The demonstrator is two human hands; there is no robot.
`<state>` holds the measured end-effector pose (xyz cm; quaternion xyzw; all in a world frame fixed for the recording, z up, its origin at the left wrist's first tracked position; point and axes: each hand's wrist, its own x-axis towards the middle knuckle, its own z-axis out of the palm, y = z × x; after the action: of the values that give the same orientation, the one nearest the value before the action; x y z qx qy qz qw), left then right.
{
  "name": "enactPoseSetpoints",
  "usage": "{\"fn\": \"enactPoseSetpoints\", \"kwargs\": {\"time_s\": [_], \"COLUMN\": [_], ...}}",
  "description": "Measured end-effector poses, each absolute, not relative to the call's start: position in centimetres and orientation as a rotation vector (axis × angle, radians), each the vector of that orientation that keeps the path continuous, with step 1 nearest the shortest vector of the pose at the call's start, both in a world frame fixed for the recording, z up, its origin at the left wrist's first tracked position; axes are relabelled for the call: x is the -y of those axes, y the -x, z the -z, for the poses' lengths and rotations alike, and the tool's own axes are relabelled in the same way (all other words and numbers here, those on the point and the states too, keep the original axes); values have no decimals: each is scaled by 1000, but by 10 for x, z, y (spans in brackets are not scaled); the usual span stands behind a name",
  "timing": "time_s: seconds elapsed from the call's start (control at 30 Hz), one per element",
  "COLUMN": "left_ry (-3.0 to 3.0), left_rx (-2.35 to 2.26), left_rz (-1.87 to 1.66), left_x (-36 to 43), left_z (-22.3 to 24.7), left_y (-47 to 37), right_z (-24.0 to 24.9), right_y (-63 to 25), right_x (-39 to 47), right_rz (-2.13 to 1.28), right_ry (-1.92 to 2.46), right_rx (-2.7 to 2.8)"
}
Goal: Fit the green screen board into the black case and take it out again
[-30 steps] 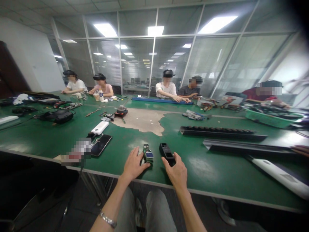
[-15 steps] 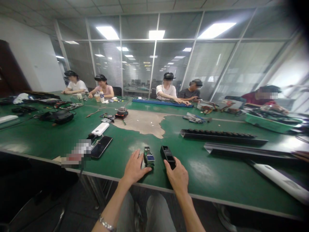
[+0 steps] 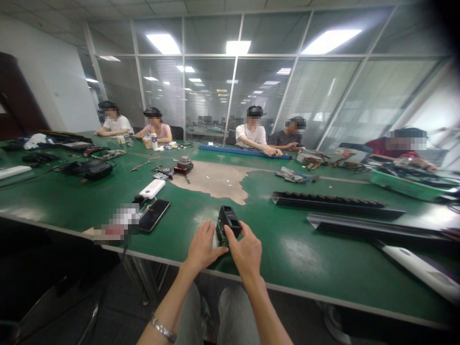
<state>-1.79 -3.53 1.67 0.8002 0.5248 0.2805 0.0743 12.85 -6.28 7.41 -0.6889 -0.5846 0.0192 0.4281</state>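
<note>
My right hand (image 3: 247, 247) grips a black plastic casing (image 3: 229, 216) with rectangular openings in its face. The casing sits over a green circuit board (image 3: 219, 234), covering most of it, and only the board's left edge shows. On that left side is my left hand (image 3: 203, 247), its fingers along the board and its thumb at the near end. How far the casing and the board fit together cannot be made out.
A black phone (image 3: 154, 215) and a white power bank (image 3: 152, 189) lie to the left. Black slotted strips (image 3: 334, 201) and a long white device (image 3: 417, 263) are on the right. Several people sit across the green table (image 3: 172, 244), near a green basket (image 3: 398, 184).
My right hand has brought the black casing left, from beside the circuit board to over it. My left hand has stayed at the board's left side. The view has shifted slightly.
</note>
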Motion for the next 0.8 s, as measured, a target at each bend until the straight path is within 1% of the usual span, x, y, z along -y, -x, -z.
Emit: {"fn": "enactPoseSetpoints", "kwargs": {"time_s": [0.37,0.8], "left_ry": [-2399,-2420], "left_rx": [-1534,-1530], "left_rz": [-885,-841], "left_x": [30,33], "left_z": [-8,-13], "left_y": [20,19], "right_z": [-65,-45], "right_y": [-117,-119], "right_x": [68,75], "right_rz": [32,-3], "right_ry": [1798,1835], "right_rx": [1581,1593]}}
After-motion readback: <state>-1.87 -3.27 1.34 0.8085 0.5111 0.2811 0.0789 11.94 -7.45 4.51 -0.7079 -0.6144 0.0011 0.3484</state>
